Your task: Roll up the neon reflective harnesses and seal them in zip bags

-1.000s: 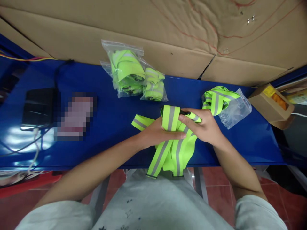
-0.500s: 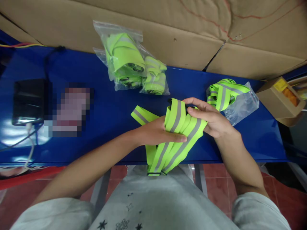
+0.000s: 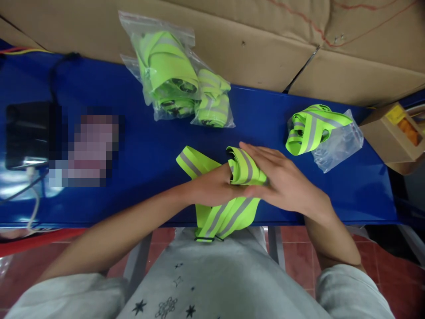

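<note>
A neon-green strap with a grey reflective stripe (image 3: pixel 246 166) is bunched between my two hands over the blue table's front edge. My left hand (image 3: pixel 215 186) grips the folded layers from the left, its fingers mostly hidden behind them. From the right, my right hand (image 3: pixel 279 177) wraps over the bundle, thumb below and fingers across the top. One loop of the strap sticks out to the left above my left wrist. The lower lengths hang down to black buckles (image 3: pixel 205 239) against the grey shirt.
Clear bags of rolled green straps (image 3: pixel 169 66) lie at the back of the blue table (image 3: pixel 139 146). Another green strap (image 3: pixel 312 128) rests beside a plastic bag (image 3: pixel 338 141). A small cardboard box (image 3: pixel 392 137) stands far right; a black device (image 3: pixel 28 135) and blurred object sit left.
My right hand has moved left and closed over the strap's folded layers, which are now pressed into a tighter bundle. The camera view has shifted slightly.
</note>
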Tool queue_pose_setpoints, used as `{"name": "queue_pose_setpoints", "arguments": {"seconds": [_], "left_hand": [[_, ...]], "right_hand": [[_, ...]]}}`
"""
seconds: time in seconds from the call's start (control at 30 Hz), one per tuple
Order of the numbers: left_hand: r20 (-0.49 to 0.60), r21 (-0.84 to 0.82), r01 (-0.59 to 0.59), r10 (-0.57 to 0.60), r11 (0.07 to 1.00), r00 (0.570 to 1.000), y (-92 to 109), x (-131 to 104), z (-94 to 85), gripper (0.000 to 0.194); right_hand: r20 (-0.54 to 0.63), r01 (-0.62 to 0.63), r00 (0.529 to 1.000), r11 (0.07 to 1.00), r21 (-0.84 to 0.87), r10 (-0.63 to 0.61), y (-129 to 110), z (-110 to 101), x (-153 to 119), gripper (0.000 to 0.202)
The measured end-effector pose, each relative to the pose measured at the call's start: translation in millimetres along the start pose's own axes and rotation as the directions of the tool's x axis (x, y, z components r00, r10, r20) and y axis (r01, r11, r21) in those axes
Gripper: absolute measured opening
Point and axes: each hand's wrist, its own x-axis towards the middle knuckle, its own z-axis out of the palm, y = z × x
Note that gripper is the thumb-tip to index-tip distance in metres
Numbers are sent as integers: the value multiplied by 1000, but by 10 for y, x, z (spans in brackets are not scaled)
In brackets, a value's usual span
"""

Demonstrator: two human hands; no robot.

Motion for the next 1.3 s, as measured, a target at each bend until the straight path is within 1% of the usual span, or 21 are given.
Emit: {"name": "queue_pose_setpoints", "arguments": {"seconds": [0.07,0.13,0.2,0.3,0.37,0.4,0.47,0.57,0.7,0.73,0.8,0.87,0.93,1.0,1.03,1.07,1.13,1.2,1.23,1.27,1.3], "left_hand": [[2,43,-31,31,999,1000,-15,11,-35,36],[9,80,-18,17,997,1000,-47,14,-59,34],[7,50,31,-32,998,999,-80,13,-60,33],[-43,-136,162,-169,977,985,-100,20,-19,33],[-84,-296,231,-266,927,960,-91,32,23,33],[-89,-360,242,-291,901,952,-84,39,40,32],[-92,-431,222,-287,875,953,-71,49,62,28],[-101,-385,244,-304,890,947,-77,49,55,26],[-89,-306,289,-329,907,940,-100,41,18,24],[-101,-313,281,-326,907,940,-93,39,14,22],[-113,-369,258,-319,893,941,-58,35,21,21],[-30,-461,248,-294,852,955,-1,28,47,23],[106,-533,275,-259,800,960,55,21,86,29],[205,-524,302,-227,796,952,91,11,120,26],[228,-497,301,-212,814,950,99,5,129,23],[238,-461,288,-196,839,951,103,-2,131,21],[251,-364,240,-153,900,956,108,-21,116,22],[275,-256,180,-107,950,955,116,-41,84,24],[289,-196,143,-82,970,954,123,-50,67,25],[300,-138,97,-51,986,953,131,-56,51,26],[303,-93,49,-19,994,953,137,-59,37,27]], "right_hand": [[-37,-41,999,996,-80,38,-24,71,-1,93],[-44,-74,997,994,-78,71,-19,120,6,90],[-24,-94,995,994,-51,93,4,149,16,85],[-53,-135,990,990,-31,134,33,172,38,79],[-85,-147,985,989,17,148,43,179,56,71],[-100,-144,984,988,53,149,47,178,64,66],[-123,-116,984,988,105,129,60,169,76,61],[-128,-74,988,995,74,83,92,153,73,59],[-69,-54,996,997,48,57,105,170,68,52],[-74,-50,996,997,60,55,96,180,73,48],[-127,-45,990,995,84,56,66,189,86,39],[-234,-56,969,993,108,80,26,163,95,33],[-346,-101,925,980,169,155,-14,90,89,31],[-377,-156,887,942,297,266,-39,-9,66,33],[-353,-168,881,906,388,315,-43,-56,53,34],[-299,-174,886,853,492,353,-41,-94,42,33],[-156,-182,905,692,699,396,-21,-128,37,30],[-19,-217,914,528,821,406,14,-101,60,34],[36,-245,914,480,842,404,34,-69,81,37],[63,-265,914,473,840,401,53,-30,103,38],[56,-269,918,513,815,393,72,10,124,38]]}}
